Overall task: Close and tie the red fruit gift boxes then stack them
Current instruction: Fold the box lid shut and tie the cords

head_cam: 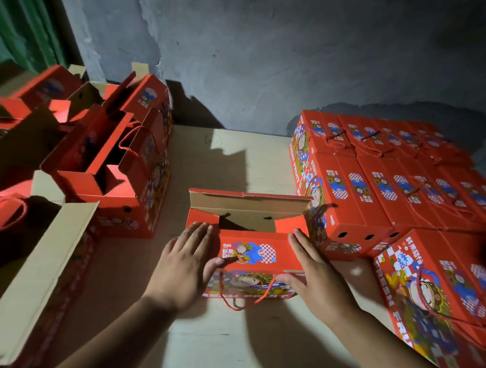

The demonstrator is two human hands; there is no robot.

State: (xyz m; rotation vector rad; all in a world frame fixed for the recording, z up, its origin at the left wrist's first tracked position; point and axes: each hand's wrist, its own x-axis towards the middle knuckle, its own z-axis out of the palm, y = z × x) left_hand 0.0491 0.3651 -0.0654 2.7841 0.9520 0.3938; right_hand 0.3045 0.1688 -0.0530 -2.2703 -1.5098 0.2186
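Box (247,249) sitting centre frame on worktop (226,339) | closing step: I am pressing its near flap down, left hand (185,263) and right hand (316,273) flat, fingers straight | next, I judge: folding far flap (249,202), tying cord (233,300).

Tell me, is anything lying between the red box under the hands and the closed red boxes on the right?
Nothing visible lies between them. The half-open red cardboard gift box under the left hand and right hand sits right beside the block of closed red boxes; its right end looks almost touching them.
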